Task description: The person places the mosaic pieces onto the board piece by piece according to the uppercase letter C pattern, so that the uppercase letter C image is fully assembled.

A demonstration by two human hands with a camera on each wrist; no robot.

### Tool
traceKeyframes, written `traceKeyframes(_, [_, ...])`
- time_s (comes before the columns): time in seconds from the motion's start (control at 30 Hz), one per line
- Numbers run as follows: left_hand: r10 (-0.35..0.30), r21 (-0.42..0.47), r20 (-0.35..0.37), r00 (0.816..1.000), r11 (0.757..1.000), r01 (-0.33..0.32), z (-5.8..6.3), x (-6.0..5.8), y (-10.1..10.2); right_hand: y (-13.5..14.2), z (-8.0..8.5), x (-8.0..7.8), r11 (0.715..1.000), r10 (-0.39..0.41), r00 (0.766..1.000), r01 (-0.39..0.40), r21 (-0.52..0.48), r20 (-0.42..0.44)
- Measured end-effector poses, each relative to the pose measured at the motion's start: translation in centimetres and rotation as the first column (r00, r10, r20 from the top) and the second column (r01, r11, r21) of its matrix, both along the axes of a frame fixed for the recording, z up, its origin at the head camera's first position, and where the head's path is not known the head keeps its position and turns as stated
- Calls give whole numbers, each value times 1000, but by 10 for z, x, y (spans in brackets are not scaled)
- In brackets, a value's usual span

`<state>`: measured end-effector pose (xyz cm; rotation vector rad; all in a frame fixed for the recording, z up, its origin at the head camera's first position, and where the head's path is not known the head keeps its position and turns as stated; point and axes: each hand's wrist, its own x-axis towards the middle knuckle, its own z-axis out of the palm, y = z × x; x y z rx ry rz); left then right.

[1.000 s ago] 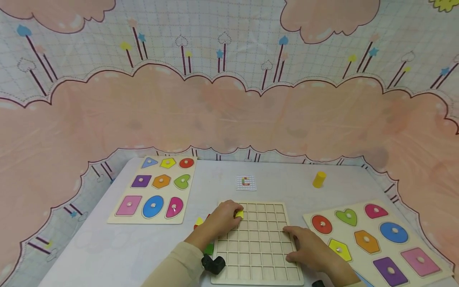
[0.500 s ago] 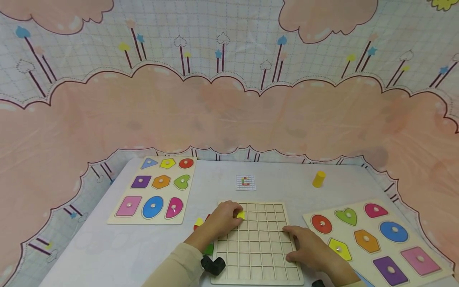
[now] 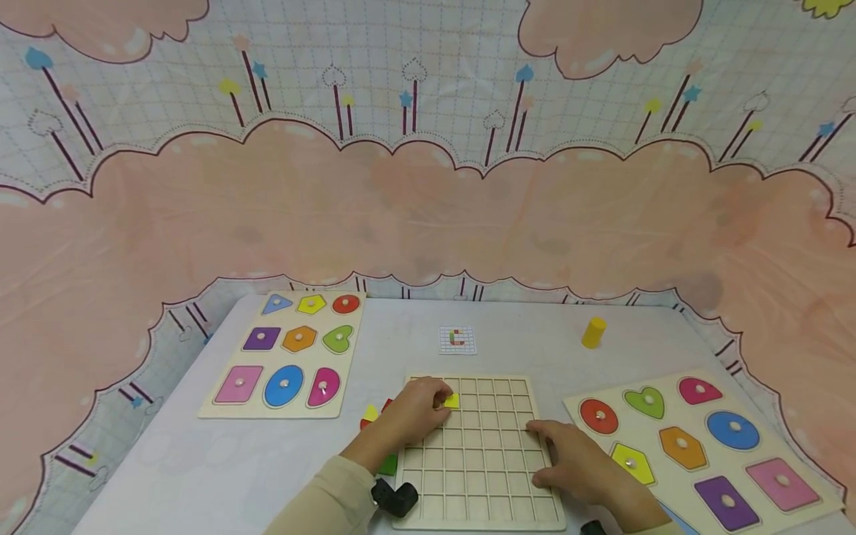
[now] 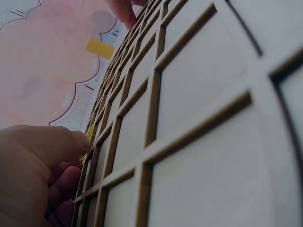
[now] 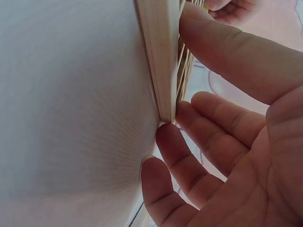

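Observation:
In the head view a pale wooden grid board (image 3: 487,462) lies in front of me. At its far left corner my left hand (image 3: 417,409) has thumb and fingertips at a small yellow block (image 3: 452,400), which sits at the grid's upper left cells. The left wrist view shows the thumb tip against this block, mostly hidden by the hand. My right hand (image 3: 578,461) rests along the board's right edge, fingers spread. In the right wrist view its thumb lies over the board's top and fingertips meet the side edge and table. Red, yellow and green blocks (image 3: 388,465) are partly hidden behind the left forearm.
A shape puzzle board (image 3: 235,410) lies at the left, another puzzle board (image 3: 645,438) at the right. A small card with a coloured grid pattern (image 3: 458,340) lies beyond the grid board. A yellow cylinder (image 3: 594,333) stands at the back right.
The yellow block has shifted slightly right on the grid and shows more beyond the left fingertips. The right hand keeps its place on the board's edge.

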<state>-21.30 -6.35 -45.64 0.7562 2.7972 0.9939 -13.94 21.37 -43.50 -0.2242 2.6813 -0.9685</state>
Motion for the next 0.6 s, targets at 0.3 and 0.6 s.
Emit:
traceKeyframes(0.3, [10,6,3,1000,1000,-10,1,2,2,0,0,0,1000,-13,1000,13,17,0])
traceKeyframes(0.6, [14,10,26,1000,1000,-15,0,5,0,-1,-1,0,1000,-16,1000,16,17,0])
